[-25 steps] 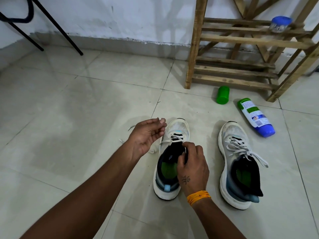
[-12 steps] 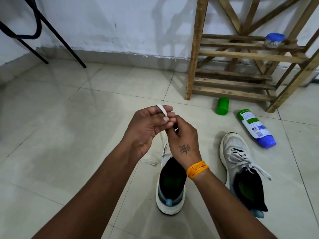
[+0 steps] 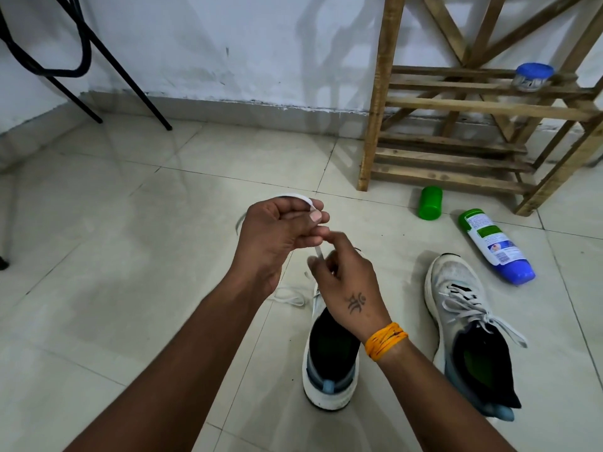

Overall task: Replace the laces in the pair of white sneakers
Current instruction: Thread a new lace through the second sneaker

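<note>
Two white sneakers sit on the tiled floor (image 3: 130, 288) as before, but both hands have come up off them since a second ago. Then the right hand (image 3: 349, 288) was down at the tongue of the left sneaker (image 3: 329, 376) and the left hand (image 3: 277, 236) hovered just beside its toe; now both are raised above that shoe's front, which they hide, and they meet at the fingertips. The left hand's grip is closed on a white lace (image 3: 301, 200), which arcs over its knuckles and trails down behind it, with a loose loop lying on the floor just left of the shoe. The right hand's grip is pinched narrow on a short stretch of the same lace just below the left hand's fingers. Compared with half a second ago the hands are in nearly the same pose, the right one a touch lower. An orange thread band (image 3: 386, 340) circles the right wrist. The right sneaker (image 3: 463, 321) stands apart to the right, still laced, its ends loose over the side. Beyond it a blue-capped bottle (image 3: 496, 246) lies on its side, a green container (image 3: 430, 202) near it, both in front of a wooden rack (image 3: 378, 93) whose slat carries a blue-lidded jar (image 3: 533, 76). The view has tilted up, showing more wall.
</note>
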